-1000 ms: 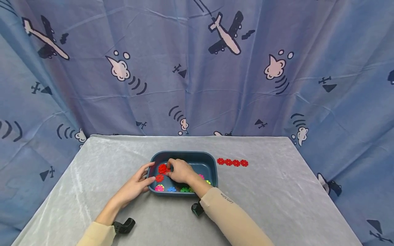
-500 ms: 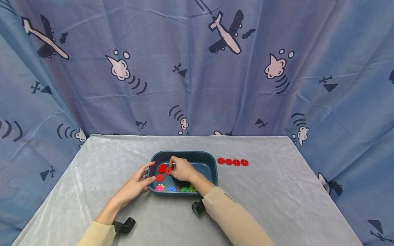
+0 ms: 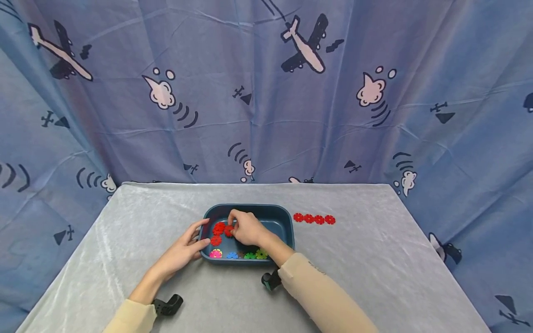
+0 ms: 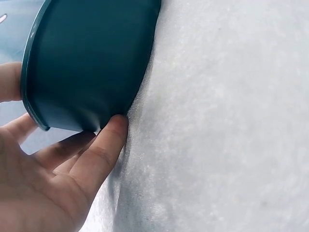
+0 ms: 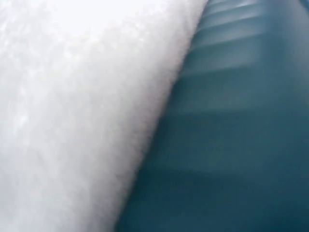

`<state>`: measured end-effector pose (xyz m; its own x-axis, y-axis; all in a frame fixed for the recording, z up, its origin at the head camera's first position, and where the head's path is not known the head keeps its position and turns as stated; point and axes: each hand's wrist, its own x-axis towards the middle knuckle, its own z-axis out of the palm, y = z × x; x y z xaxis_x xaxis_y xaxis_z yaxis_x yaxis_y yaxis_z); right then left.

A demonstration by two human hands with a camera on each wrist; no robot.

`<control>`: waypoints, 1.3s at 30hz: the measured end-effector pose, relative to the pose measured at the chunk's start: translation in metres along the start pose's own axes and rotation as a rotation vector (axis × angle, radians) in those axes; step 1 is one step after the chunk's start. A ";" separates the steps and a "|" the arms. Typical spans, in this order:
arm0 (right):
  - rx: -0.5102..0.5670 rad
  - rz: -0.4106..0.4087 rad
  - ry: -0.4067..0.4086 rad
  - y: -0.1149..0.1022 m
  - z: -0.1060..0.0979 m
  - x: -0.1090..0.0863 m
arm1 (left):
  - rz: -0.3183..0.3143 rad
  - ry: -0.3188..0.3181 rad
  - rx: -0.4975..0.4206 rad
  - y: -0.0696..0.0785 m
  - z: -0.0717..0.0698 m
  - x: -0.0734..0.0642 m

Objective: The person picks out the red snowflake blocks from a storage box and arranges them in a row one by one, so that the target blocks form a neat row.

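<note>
The right hand (image 3: 249,230) reaches into the blue tray (image 3: 270,209), its grip pinching the right edge of a red disc (image 3: 228,231) in the left part. The left hand (image 3: 182,250) steadies the left end, its grip closed on the wall: thumb at the rim, fingers against the outside. As I judge it, the main risk is a slip, since the disc is thin and flat and the fingertips have only its edge. Just left of it lies a small red pile (image 3: 219,228), so a sideways drag could scatter those or bring a second one along. The black wrist camera (image 3: 270,280) sits close to the tray's near side and might knock it as the arm turns. Farther right on the surface (image 3: 366,259), a row of four red discs (image 3: 319,219) could be nudged crooked by a low sleeve (image 3: 325,291).
</note>
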<state>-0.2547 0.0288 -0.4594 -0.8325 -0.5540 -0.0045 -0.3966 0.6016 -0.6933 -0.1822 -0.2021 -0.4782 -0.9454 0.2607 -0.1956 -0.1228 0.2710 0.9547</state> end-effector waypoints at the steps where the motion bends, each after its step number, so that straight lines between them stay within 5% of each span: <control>1: 0.005 -0.003 -0.002 -0.001 -0.002 -0.001 | 0.000 -0.001 0.000 0.000 0.000 0.000; 20: -0.019 -0.037 0.027 -0.003 -0.048 -0.032 | 0.004 -0.002 0.000 0.003 0.001 -0.002; 30: 0.039 -0.043 0.059 0.013 -0.083 -0.052 | 0.006 0.005 0.017 0.003 0.000 -0.002; 39: -0.028 0.009 0.109 0.042 -0.114 -0.073 | 0.002 0.003 0.017 0.002 0.000 -0.002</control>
<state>-0.2549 0.1606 -0.4061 -0.8725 -0.4837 0.0689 -0.3985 0.6230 -0.6731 -0.1807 -0.2021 -0.4754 -0.9466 0.2580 -0.1932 -0.1162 0.2859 0.9512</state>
